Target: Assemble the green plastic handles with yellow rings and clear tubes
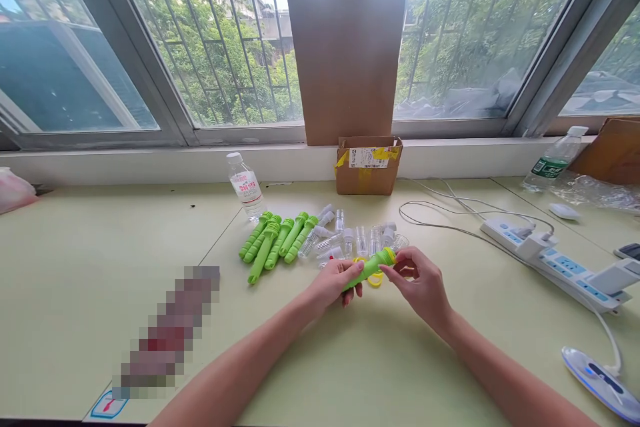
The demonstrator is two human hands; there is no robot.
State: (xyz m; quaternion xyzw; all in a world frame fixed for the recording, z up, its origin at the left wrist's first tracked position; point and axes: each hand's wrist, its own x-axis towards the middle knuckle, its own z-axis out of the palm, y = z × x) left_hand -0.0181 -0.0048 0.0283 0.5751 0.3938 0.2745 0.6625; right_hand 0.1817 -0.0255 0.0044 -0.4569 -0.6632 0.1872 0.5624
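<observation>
Nearest to me the two bare forearms reach in over the table (310, 387), and between the hands, held just above its top, is a green tube (370, 270). The left hand (335, 283) is closed round its lower part; the right hand (420, 280) is drawn narrow, thumb and fingertips at the tube's threaded end, where there seems to be a yellow ring (390, 255). Whether those fingers truly pinch it or only touch, I can't tell from here. The tube's long axis slants from near left to far right, threaded end pointing far right, so that end lies just to the left of the right fingers, and the right hand is the nearer one to it. What matters, I'd judge, is how squarely those fingers meet that end. Loose yellow rings (375, 279) lie just below the tube. Farther on are clear vials (327, 240), with more green tubes (277, 240) to their left, mostly pointing far right too; beyond, a bottle (246, 188) and a box (367, 180) by the window.
</observation>
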